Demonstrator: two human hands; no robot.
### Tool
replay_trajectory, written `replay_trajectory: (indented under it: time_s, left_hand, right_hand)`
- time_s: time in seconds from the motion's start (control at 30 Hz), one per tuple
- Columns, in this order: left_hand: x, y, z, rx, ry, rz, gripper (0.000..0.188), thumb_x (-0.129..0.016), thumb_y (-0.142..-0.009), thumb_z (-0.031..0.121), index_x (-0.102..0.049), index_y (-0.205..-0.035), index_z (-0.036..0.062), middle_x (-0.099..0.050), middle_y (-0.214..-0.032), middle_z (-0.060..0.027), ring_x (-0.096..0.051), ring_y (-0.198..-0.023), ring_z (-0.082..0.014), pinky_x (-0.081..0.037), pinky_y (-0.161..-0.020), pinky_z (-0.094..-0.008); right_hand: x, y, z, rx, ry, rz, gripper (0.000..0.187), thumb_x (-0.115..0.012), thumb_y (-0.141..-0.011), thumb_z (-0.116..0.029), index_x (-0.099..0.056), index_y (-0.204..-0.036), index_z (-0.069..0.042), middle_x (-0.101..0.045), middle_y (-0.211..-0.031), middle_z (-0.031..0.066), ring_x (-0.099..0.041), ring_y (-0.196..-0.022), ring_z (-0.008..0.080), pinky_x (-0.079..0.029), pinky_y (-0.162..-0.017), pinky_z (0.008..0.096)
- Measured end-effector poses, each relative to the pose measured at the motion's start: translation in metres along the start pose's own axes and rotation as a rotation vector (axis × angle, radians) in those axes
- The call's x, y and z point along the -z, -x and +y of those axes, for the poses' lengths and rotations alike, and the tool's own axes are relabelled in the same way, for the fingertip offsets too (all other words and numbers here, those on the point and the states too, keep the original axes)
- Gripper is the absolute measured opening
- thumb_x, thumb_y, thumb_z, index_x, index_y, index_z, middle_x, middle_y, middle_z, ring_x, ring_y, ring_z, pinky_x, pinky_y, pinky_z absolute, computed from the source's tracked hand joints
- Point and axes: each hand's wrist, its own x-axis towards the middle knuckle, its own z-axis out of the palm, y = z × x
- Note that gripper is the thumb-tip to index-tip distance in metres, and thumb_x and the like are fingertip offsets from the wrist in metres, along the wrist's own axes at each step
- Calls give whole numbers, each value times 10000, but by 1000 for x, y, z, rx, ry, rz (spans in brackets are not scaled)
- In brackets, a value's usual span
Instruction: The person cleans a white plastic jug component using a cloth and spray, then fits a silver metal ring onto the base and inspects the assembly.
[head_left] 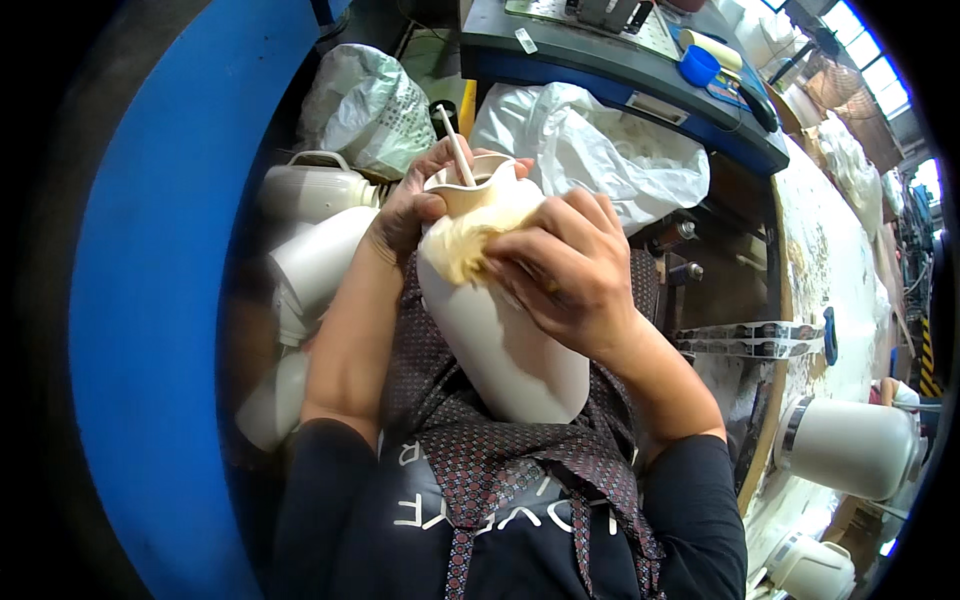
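Observation:
Across my lap lies a cream-white thermos jug (pixel 510 350), its wavy-rimmed mouth (pixel 480 185) tilted away from me. My left hand (pixel 418 200) grips it at the neck, fingers curled around the rim. From the mouth sticks up a thin white rod-like piece (pixel 455 145); its lower end is hidden. Pinched in my right hand (pixel 575 265) is a crumpled pale yellow cloth (pixel 465 245), pressed against the jug just below the rim. The cloth covers part of the jug's neck and shoulder.
More white jugs (pixel 320 260) lie piled at my left, beside a blue panel (pixel 150 300). Ahead are white plastic sacks (pixel 365 110) and a dark workbench (pixel 600 65) with a blue cup (pixel 699 66). Another jug (pixel 850 445) rests on the worn table (pixel 815 250) at right.

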Motion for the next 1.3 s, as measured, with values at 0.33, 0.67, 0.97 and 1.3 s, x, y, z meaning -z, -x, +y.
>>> replay_trajectory:
  time_s: [0.33,0.67,0.97,1.3]
  left_hand:
    - [17,-4,-7,89,-149,-10,676,-897,-608,364,-487,-1080,106,-509,-1299,-301,-531,-1207,-361,-476,-991,-460]
    - [-12,-26,-10,220,-28,101,555,-815,-727,158,-450,-1137,79,-613,-1073,-62,-610,-978,-142,-514,-827,-249]
    - [-3,-31,-30,159,-271,-11,389,-674,-871,224,-468,-1169,80,-568,-1090,-38,-576,-986,-105,-493,-825,-241]
    - [0,-31,-32,136,-96,26,882,-921,-514,465,-444,-1153,90,-632,-1058,-75,-627,-973,-145,-515,-866,-274]
  right_hand:
    - [8,11,-3,-74,32,-55,171,-784,-670,-172,-685,-808,-150,-538,-751,2,-506,-754,217,-363,-721,352]
    - [15,-18,3,175,237,144,195,-779,-601,-151,-661,-757,-156,-543,-689,-23,-527,-689,179,-379,-677,317]
    - [7,1,31,-100,153,167,199,-811,-610,-185,-676,-756,-173,-528,-640,-47,-510,-654,168,-341,-691,311]
    - [-15,58,111,-888,-553,510,140,-752,-785,-62,-628,-819,-7,-603,-744,-10,-531,-687,48,-421,-605,207]
